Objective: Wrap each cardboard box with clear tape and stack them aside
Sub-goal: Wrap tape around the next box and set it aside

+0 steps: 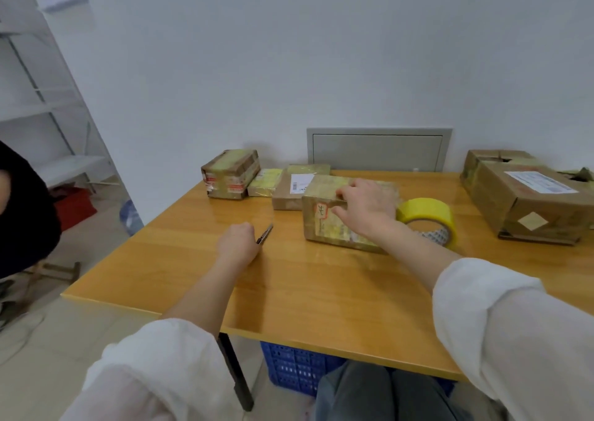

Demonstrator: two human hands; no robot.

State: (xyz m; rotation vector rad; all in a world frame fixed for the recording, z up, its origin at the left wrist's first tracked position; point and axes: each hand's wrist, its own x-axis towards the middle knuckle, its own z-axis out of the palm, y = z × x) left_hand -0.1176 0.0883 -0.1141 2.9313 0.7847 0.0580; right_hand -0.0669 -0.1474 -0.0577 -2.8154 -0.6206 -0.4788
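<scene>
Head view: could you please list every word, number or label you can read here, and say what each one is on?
Nothing reads clearly.
Red-bordered label on the taped box under the right hand: handwritten marks, illegible.
White barcode label on the flat brown box: print too small.
White shipping label on the large box: blurred.
Diamond sticker, same box: blank.
Red printed strips on the far-left box: blurred.
Cutter in the left hand: no visible text.

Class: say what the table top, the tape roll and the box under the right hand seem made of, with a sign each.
Table top: wood or wood-look laminate, satin; grain streaks, reflections. Tape roll: shiny yellowish translucent plastic film. Box: brown cardboard; shiny wrinkled tape covers it.
</scene>
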